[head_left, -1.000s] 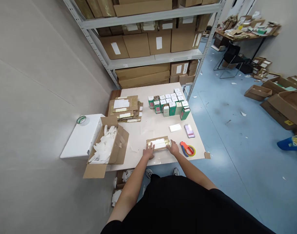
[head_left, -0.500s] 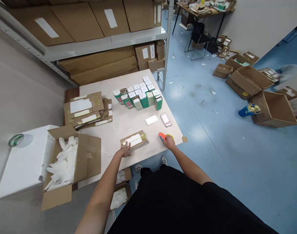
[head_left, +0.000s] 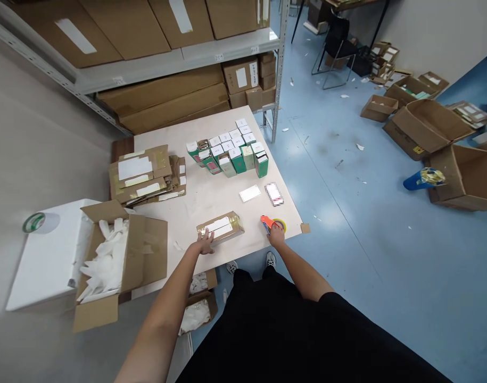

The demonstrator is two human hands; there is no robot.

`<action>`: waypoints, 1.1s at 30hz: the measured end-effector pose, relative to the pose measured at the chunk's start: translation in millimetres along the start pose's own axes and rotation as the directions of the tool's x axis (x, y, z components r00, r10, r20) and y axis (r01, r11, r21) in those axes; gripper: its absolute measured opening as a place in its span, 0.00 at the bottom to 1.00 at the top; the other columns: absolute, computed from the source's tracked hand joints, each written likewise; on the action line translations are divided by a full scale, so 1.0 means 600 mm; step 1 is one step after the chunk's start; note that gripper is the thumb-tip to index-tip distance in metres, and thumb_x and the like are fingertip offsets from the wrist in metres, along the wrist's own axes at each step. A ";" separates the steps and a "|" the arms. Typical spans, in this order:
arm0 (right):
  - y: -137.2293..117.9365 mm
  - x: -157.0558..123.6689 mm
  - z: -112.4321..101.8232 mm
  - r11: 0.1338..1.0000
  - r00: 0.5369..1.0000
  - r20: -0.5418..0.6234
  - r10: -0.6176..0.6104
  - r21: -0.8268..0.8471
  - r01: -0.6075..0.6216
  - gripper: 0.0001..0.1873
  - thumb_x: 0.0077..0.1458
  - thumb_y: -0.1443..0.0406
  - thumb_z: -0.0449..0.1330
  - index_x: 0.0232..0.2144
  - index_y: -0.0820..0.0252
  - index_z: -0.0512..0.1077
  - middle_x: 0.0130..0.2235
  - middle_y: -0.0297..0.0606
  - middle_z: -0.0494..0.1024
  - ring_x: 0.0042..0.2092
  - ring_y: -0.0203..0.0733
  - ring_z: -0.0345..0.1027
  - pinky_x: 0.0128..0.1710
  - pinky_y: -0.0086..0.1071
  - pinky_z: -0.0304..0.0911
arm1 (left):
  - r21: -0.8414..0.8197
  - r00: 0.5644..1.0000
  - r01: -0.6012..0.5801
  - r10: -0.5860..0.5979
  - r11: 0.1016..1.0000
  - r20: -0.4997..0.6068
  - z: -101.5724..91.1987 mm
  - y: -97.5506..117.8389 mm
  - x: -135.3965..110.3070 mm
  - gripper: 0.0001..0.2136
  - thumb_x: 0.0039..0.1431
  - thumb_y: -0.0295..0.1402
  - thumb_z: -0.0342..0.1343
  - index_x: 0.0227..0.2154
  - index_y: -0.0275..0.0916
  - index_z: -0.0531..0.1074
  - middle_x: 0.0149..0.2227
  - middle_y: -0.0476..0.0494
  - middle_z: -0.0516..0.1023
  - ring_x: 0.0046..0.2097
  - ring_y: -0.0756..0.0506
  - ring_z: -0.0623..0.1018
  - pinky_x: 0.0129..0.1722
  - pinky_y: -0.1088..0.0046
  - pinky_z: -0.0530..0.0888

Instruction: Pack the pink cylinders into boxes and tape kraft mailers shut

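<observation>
A small cardboard box [head_left: 223, 226] with white labels and shiny tape lies near the table's front edge. On its left end rests my left hand [head_left: 205, 242], fingers spread over the top and thumb apart. To the right, my right hand [head_left: 277, 235] is closed around a tape dispenser [head_left: 267, 221] with an orange part, a blue part and a yellow roll; the fingers are partly hidden. Behind these lie a white card [head_left: 249, 193] and a pixelated phone-shaped item [head_left: 274, 194]. Several green and white boxes [head_left: 238, 164] stand in rows farther back.
Flattened cardboard [head_left: 141, 173] is stacked at the table's left. An open carton [head_left: 147, 250] of white packing material stands at the front left, beside a white box [head_left: 39, 255] bearing a tape roll [head_left: 39, 222]. Metal shelving [head_left: 147, 66] rises behind; open cartons [head_left: 429, 127] sit on the floor at right.
The view has shifted slightly. My right hand sits a little lower on the tape dispenser, showing more of the yellow roll. My left hand remains on the cardboard box.
</observation>
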State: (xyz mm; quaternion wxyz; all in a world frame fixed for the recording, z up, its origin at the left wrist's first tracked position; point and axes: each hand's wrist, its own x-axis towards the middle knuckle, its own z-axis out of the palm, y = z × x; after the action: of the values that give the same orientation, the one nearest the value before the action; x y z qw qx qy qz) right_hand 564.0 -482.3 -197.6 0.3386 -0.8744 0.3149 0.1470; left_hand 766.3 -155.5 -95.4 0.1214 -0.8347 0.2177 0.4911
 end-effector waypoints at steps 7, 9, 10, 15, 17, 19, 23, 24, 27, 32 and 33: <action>-0.011 -0.012 -0.032 0.995 1.000 0.007 0.028 0.091 -0.029 0.17 0.53 0.65 0.65 0.46 0.63 0.75 0.46 0.53 0.80 0.51 0.61 0.74 0.50 0.48 0.67 | -0.129 0.983 -0.086 0.063 0.988 -0.171 0.032 -0.008 -0.021 0.52 0.55 0.50 0.58 0.76 0.39 0.36 0.76 0.34 0.23 0.74 0.23 0.29 0.63 0.37 0.62; -0.033 -0.026 -0.040 0.985 0.998 -0.026 -0.055 0.161 0.059 0.15 0.53 0.63 0.65 0.43 0.61 0.76 0.45 0.51 0.80 0.50 0.61 0.75 0.49 0.48 0.68 | -0.147 0.961 -0.123 0.081 0.981 -0.265 0.052 -0.005 -0.031 0.48 0.60 0.47 0.54 0.76 0.41 0.36 0.76 0.38 0.24 0.74 0.26 0.27 0.61 0.41 0.67; -0.052 -0.032 -0.043 0.967 0.991 -0.058 -0.121 0.217 0.131 0.15 0.52 0.62 0.66 0.43 0.59 0.76 0.46 0.49 0.80 0.52 0.61 0.74 0.50 0.48 0.69 | -0.156 0.941 -0.132 0.075 0.979 -0.330 0.064 -0.002 -0.037 0.44 0.63 0.44 0.51 0.76 0.42 0.37 0.77 0.41 0.25 0.75 0.29 0.27 0.60 0.43 0.69; -0.203 -0.055 -0.052 0.758 0.872 -0.212 -0.441 0.431 0.489 0.17 0.55 0.55 0.66 0.46 0.54 0.77 0.52 0.43 0.78 0.60 0.56 0.68 0.57 0.44 0.67 | -0.174 0.813 -0.128 0.003 0.976 -0.583 0.112 0.015 -0.050 0.38 0.65 0.31 0.44 0.76 0.52 0.38 0.77 0.51 0.35 0.76 0.36 0.32 0.56 0.49 0.75; -0.262 -0.060 -0.048 0.717 0.851 -0.222 -0.475 0.464 0.521 0.17 0.56 0.52 0.66 0.44 0.54 0.78 0.50 0.43 0.78 0.56 0.55 0.70 0.55 0.43 0.68 | -0.166 0.787 -0.145 0.013 0.975 -0.616 0.118 0.010 -0.047 0.38 0.65 0.28 0.43 0.76 0.53 0.39 0.77 0.52 0.39 0.77 0.37 0.35 0.59 0.49 0.72; -0.306 -0.061 -0.037 0.698 0.849 -0.211 -0.485 0.492 0.521 0.16 0.56 0.51 0.65 0.40 0.54 0.79 0.46 0.41 0.79 0.51 0.52 0.71 0.52 0.41 0.69 | -0.146 0.769 -0.177 0.044 0.973 -0.637 0.113 -0.006 -0.041 0.36 0.66 0.26 0.41 0.75 0.54 0.44 0.77 0.52 0.43 0.77 0.38 0.38 0.63 0.48 0.67; -0.348 -0.053 0.005 0.708 0.883 -0.132 -0.451 0.550 0.444 0.17 0.52 0.50 0.66 0.33 0.56 0.78 0.39 0.37 0.77 0.44 0.48 0.71 0.47 0.38 0.69 | -0.147 0.744 -0.262 0.102 0.954 -0.661 0.086 -0.051 -0.026 0.32 0.69 0.27 0.40 0.73 0.57 0.52 0.76 0.54 0.50 0.77 0.41 0.42 0.67 0.52 0.62; -0.351 -0.051 0.016 0.722 0.897 -0.113 -0.426 0.556 0.413 0.17 0.51 0.50 0.66 0.33 0.57 0.78 0.38 0.37 0.77 0.43 0.47 0.70 0.46 0.37 0.68 | -0.157 0.742 -0.287 0.115 0.945 -0.661 0.079 -0.061 -0.023 0.31 0.70 0.28 0.41 0.72 0.58 0.54 0.75 0.53 0.51 0.77 0.41 0.43 0.67 0.52 0.62; -0.350 -0.044 0.037 0.766 0.932 -0.091 -0.351 0.545 0.342 0.18 0.50 0.49 0.65 0.33 0.57 0.77 0.36 0.35 0.76 0.41 0.45 0.69 0.43 0.36 0.67 | -0.181 0.729 -0.365 0.159 0.913 -0.666 0.062 -0.082 -0.018 0.28 0.68 0.30 0.47 0.69 0.55 0.63 0.74 0.50 0.57 0.76 0.37 0.49 0.68 0.51 0.60; -0.325 -0.047 0.033 0.739 0.919 -0.038 -0.392 0.583 0.339 0.19 0.48 0.50 0.68 0.36 0.57 0.78 0.36 0.35 0.76 0.40 0.44 0.68 0.44 0.37 0.66 | -0.328 0.653 -0.501 0.101 0.801 -0.751 0.015 -0.080 -0.026 0.24 0.60 0.26 0.53 0.57 0.45 0.78 0.62 0.42 0.76 0.69 0.35 0.64 0.69 0.49 0.60; -0.320 -0.049 0.031 0.732 0.914 -0.025 -0.405 0.590 0.340 0.19 0.47 0.50 0.69 0.36 0.57 0.78 0.37 0.35 0.77 0.40 0.45 0.68 0.45 0.37 0.66 | -0.359 0.601 -0.570 0.077 0.740 -0.796 -0.002 -0.076 -0.030 0.23 0.60 0.26 0.52 0.57 0.45 0.77 0.62 0.43 0.76 0.68 0.37 0.65 0.69 0.52 0.62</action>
State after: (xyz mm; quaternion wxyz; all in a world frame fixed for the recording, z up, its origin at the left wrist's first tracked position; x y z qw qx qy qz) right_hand 665.4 -346.4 -101.3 0.6281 -0.7644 0.1443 0.0184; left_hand 781.5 -111.8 -79.6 -0.3350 -0.8952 0.2424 0.1662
